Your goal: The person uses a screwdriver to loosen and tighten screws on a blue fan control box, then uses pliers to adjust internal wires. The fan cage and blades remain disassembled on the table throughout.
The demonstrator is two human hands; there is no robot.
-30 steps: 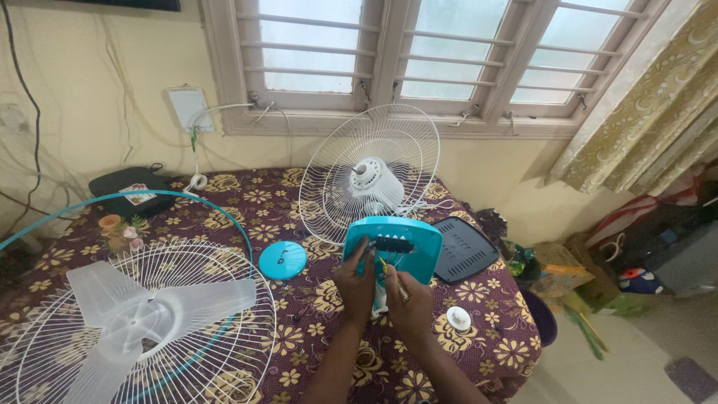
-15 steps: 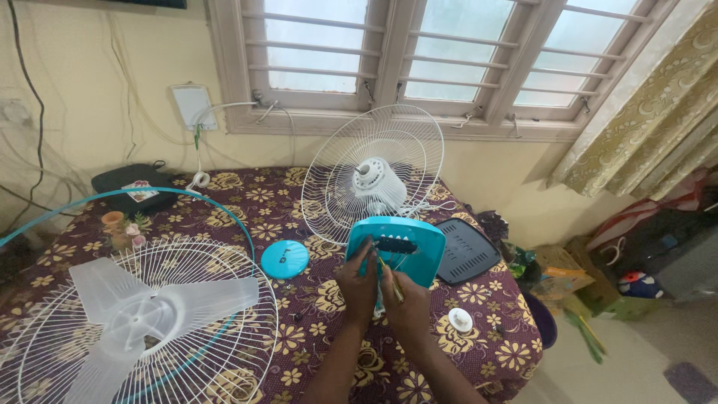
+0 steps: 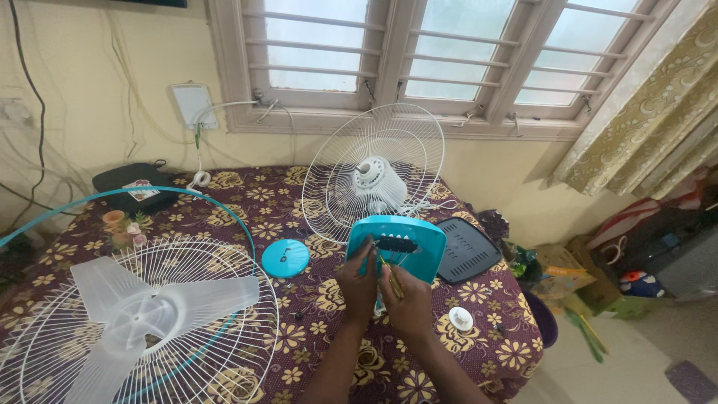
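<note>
My left hand [image 3: 357,284] grips the lower left edge of a turquoise fan base cover [image 3: 404,251] that is tilted up off the table. My right hand [image 3: 404,298] holds a thin yellow-handled screwdriver [image 3: 389,275] with its tip pointing up at the cover's dark slot of buttons. Behind the cover stands the white fan motor [image 3: 380,179] inside its rear wire guard [image 3: 329,187].
A front wire guard [image 3: 187,254] with a translucent fan blade [image 3: 134,318] lies at the left on the flowered tablecloth [image 3: 314,299]. A turquoise round cap [image 3: 285,258], a black vented panel [image 3: 467,251] and a small white knob [image 3: 460,319] lie around. The table's right edge drops to cluttered floor.
Nothing but a slight shift of the view; both hands stay on the turquoise cover with the screwdriver.
</note>
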